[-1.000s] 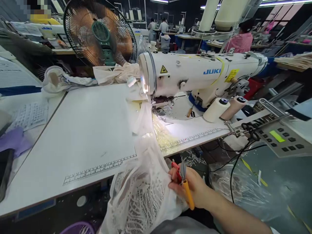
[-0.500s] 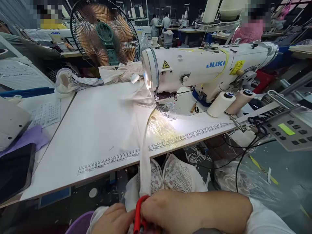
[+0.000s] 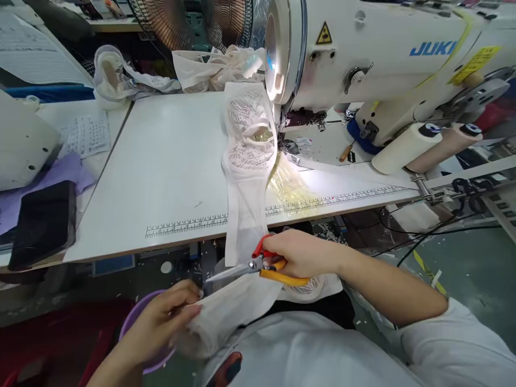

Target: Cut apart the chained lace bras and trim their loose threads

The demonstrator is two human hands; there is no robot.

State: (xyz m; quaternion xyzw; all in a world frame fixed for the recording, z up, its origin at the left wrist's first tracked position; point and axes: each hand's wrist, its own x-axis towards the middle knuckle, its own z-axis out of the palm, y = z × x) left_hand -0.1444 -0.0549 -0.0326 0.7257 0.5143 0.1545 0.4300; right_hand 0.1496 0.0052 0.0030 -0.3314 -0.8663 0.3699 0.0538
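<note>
My right hand (image 3: 292, 251) is closed around scissors (image 3: 255, 265) with red and yellow-orange handles, their blades pointing left over white fabric. Lower left, my left hand (image 3: 167, 317) pinches the end of a white fabric piece (image 3: 237, 301) lying over my lap. A white lace bra piece (image 3: 248, 161) stretches from beside the sewing machine's needle down over the table's front edge, its lower end close to the scissors. Another lace cup (image 3: 308, 287) shows partly beneath my right hand.
The white JUKI sewing machine (image 3: 363, 54) stands at the right, with thread cones (image 3: 407, 148) beside it. A phone (image 3: 44, 223) lies at the table's left. Below are a purple bin (image 3: 139, 314) and hanging cables; a fan (image 3: 193, 24) stands behind.
The view has tilted down. The lace piece now lies flat by the needle instead of blurred. My hands have moved apart, my left pulling fabric leftward, and the scissors' blades now show.
</note>
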